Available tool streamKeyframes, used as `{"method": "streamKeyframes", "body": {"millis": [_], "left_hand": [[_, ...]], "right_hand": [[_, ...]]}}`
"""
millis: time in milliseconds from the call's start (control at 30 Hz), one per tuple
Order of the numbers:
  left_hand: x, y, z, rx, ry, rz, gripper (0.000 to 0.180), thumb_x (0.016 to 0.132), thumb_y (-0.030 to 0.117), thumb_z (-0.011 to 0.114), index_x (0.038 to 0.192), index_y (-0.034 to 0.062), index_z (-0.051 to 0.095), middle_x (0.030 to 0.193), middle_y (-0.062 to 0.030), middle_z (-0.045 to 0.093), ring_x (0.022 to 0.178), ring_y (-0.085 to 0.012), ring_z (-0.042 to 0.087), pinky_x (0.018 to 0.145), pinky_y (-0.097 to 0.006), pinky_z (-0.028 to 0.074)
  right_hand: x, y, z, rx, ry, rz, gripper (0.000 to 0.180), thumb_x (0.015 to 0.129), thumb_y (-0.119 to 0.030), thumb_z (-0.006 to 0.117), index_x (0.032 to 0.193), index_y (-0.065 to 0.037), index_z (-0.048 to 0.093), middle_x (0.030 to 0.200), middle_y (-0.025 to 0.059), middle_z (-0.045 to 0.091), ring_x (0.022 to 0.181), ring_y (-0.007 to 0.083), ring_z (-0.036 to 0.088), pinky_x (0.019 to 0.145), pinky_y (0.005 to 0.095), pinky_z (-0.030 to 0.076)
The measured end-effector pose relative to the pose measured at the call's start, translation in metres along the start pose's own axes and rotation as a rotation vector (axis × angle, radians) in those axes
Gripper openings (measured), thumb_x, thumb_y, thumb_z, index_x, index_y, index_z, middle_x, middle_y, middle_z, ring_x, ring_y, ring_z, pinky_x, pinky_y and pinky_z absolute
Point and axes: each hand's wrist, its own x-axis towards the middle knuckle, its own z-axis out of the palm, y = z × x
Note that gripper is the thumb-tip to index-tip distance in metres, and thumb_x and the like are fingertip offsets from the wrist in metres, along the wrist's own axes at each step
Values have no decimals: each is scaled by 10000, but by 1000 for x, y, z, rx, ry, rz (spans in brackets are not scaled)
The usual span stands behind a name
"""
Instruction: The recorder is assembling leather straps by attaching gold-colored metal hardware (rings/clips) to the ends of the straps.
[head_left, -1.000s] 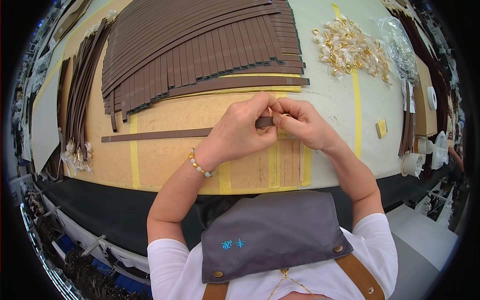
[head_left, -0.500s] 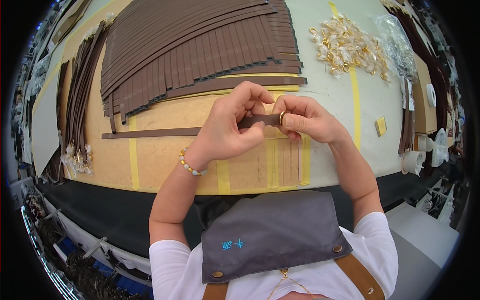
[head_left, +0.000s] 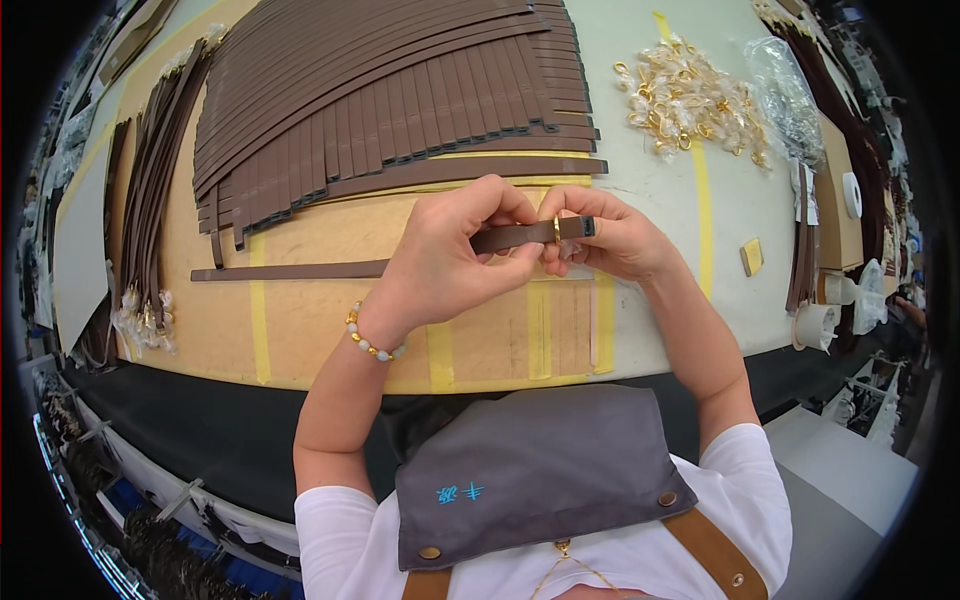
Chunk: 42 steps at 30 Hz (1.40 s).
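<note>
Worktable (head_left: 650, 180), left hand (head_left: 435, 250) pinching brown strap (head_left: 510, 237), right hand (head_left: 622, 240) pinching gold ring (head_left: 557, 230), strap end (head_left: 587, 226) newly through it

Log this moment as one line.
left hand: grips strap | right hand: holds ring | strap: runs through ring, tip beyond it | past hands: strap stack | farther right: clasp heap

Pale table (head_left: 750, 210) here, tan board (head_left: 330, 330) on it, big pile of brown straps (head_left: 380, 100) toward the back, gold clips (head_left: 690, 95) heaped right, another strap bundle (head_left: 160, 170) left.
</note>
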Motion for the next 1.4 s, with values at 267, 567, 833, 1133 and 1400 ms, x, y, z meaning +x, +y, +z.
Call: {"method": "streamKeyframes", "body": {"millis": [267,567,833,1133,1400], "left_hand": [[0,-2,1,56,-5,57,171,805,6,735,928,7,616,797,23,609,638,-6,493,552,-183,401],[1,-3,1,77,-7,65,189,795,-2,745,929,9,611,806,21,615,643,-4,494,552,-182,400],[5,-2,4,72,-74,102,263,799,2,785,1042,-15,687,879,-20,678,675,-23,579,567,-179,455],[-1,-4,13,-163,43,63,231,781,23,806,998,2,729,889,-63,719,760,-117,675,648,-248,544],[-2,-1,13,81,-43,107,204,783,49,805,971,28,727,808,-66,692,673,-133,654,598,-260,515]], "right_hand": [[1,1,-2,1,-22,13,265,1054,-255,545,1163,-18,591,961,90,700,886,137,679,817,282,555],[0,-2,-4,-30,-29,-9,259,1050,-259,554,1138,-20,601,954,82,695,884,134,675,822,284,547],[0,2,-6,-83,9,-53,227,1029,-230,595,1109,-18,614,967,55,696,889,124,676,831,289,548],[-4,-5,-3,-82,-53,-100,293,962,-223,701,1130,16,672,1011,76,723,894,151,690,834,309,554],[-2,-9,5,-92,5,52,234,924,-223,750,1003,-7,706,893,45,703,776,106,634,706,263,500]]}}
